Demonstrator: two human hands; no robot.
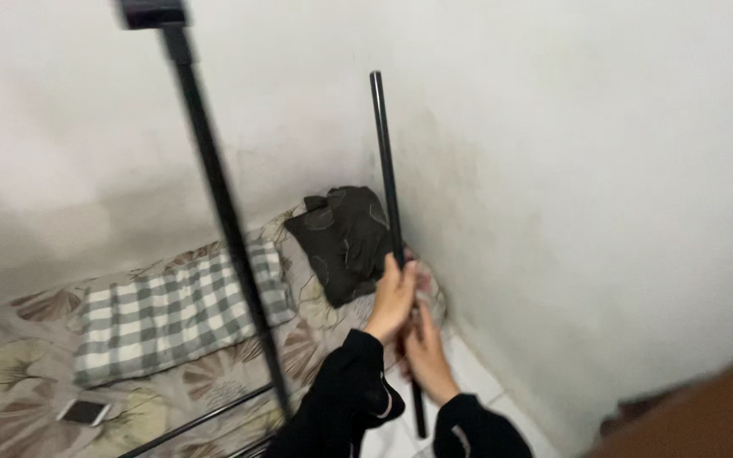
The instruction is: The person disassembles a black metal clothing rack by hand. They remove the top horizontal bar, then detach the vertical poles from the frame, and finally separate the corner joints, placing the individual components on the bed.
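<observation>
White walls point(595, 170) meet in a far corner above a leaf-patterned mattress point(10, 399). Both hands close around one upright black pole point(386, 170), the left hand point(394, 298) above the right hand point(425, 356). Nearer left stands a second pole point(222, 212). Two pillows: checked point(171, 314), dark point(345, 242). One phone point(84, 412).

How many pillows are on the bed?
2. A grey-and-white checked pillow lies flat along the wall, and a dark pillow leans in the corner, behind the black pole both hands grip. More may lie out of view.
</observation>
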